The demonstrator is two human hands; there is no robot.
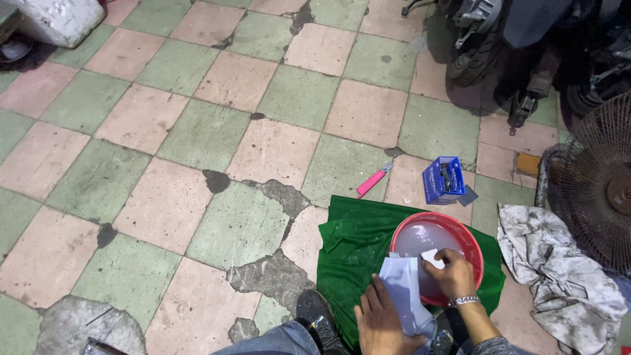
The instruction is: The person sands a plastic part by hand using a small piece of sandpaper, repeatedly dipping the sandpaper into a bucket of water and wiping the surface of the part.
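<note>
Watching the head feed from my end, biggest thing first: the cracked pink-and-green tiled floor [197, 131] filled most of the view. I'll place everything off the red basin [430, 215].

- A parked motorbike [476, 56] stood well beyond the basin, up and to its right.
- A rusty fan [601, 184] stood off the basin's right side, with a dirty rag [559, 269] crumpled on the floor just beside the basin on that side.
- A green cloth [351, 243] was spread under the basin and reached out to its left.
- The basin held cloudy water.
- A pale grey panel [402, 289] leaned over the basin's near-left rim, its lower end towards the person's lap.
- The left hand [381, 322] lay on the panel's near end, fingers flat and spread. It was a pressing grip, not closed round anything.
- The right hand [453, 273] was over the basin, its grip pinched shut on a small white pad [430, 258] at the panel's top edge.
- A blue box [442, 179] sat just beyond the basin, and a pink utility knife [372, 180] lay to the left of that box.

My read is that it was mid-rub, working the pad wet over the panel. Another stroke would have needed the left hand pinning the panel firmly and the pad kept flat, close to the water.
</note>
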